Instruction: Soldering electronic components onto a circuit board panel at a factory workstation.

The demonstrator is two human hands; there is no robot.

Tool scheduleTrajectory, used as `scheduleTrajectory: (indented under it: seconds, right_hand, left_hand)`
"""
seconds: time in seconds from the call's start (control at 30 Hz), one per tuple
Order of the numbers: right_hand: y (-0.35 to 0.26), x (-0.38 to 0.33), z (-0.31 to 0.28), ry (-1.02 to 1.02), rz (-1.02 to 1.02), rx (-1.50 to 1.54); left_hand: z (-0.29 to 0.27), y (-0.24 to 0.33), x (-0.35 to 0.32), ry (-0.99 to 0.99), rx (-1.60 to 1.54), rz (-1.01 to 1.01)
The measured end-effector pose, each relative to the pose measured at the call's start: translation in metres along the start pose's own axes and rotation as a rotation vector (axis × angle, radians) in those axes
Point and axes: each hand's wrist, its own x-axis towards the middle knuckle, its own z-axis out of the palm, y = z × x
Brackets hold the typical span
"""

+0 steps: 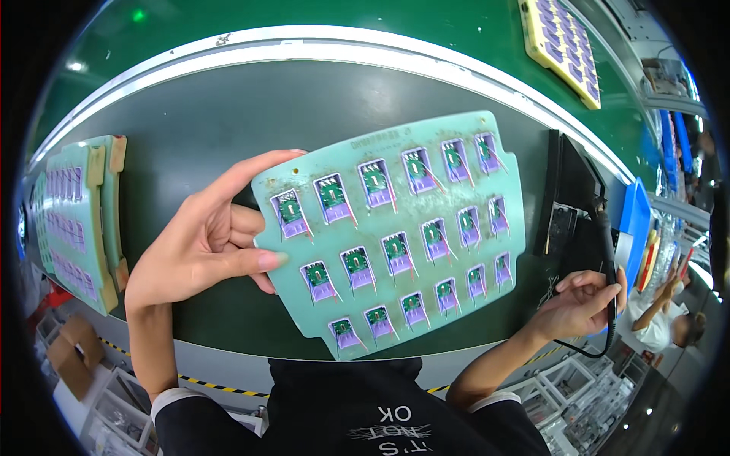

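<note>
Green fixture board [414, 213] hangs above the tabletop [228, 106], its left edge gripped in my left hand [186, 247]; my right hand [579, 308], near right, pinches a black corded tool [608, 254]. Probably light and stiff, it's best held by its rim, sparing fragile wires [393, 199].

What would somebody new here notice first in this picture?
Probably the big, tilted pale-green panel in the middle, with three rows of six small green circuit boards set into it. The left grip pinches its left edge. Over on the right, the right grip holds a black corded tool.
</note>
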Motion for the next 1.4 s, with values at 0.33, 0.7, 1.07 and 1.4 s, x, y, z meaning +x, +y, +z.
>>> scheduleTrajectory:
  seconds: [0.33,0.7,1.07,1.4]
  right_hand:
    - [0.006,0.004,0.004,0.048,0.01,-0.047]
    - [0.006,0.001,0.006,0.019,-0.007,-0.035]
    - [0.003,0.003,0.007,0.042,-0.013,-0.07]
    - [0.009,0.004,0.0,0.019,-0.009,-0.028]
  left_hand:
    - [-0.007,0.009,0.009,-0.123,0.016,-0.101]
    - [-0.008,0.005,0.004,-0.071,0.056,-0.049]
    - [-0.006,0.003,0.007,-0.071,0.083,-0.036]
    - [0.0,0.005,0.006,-0.019,0.09,-0.058]
